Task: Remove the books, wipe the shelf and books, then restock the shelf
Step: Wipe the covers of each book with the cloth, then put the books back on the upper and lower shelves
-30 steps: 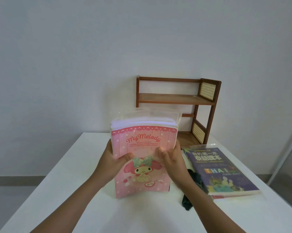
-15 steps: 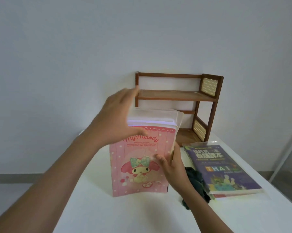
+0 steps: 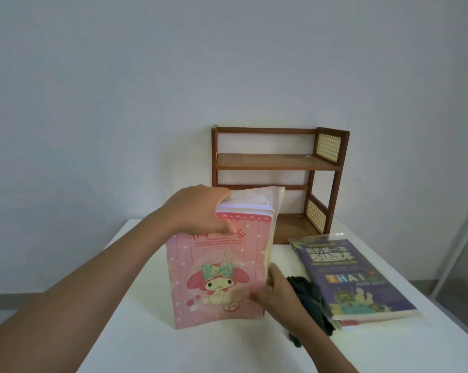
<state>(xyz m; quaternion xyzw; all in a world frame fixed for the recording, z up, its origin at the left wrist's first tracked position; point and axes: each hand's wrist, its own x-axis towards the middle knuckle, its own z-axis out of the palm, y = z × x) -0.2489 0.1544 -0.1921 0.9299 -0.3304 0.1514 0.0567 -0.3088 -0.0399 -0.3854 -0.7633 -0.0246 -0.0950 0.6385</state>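
White surface and bare wooden shelf: restocking is judged in hand. Upright pink books are gripped by left hand on top, right hand low. A lift toward the shelf is needed.

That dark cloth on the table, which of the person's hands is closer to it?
The right hand. It grips the pink book's lower right edge, right beside the dark cloth. The left hand holds the book's top left corner, well away from the cloth.

Pink polka-dot book; purple book; brown shelf; dark cloth
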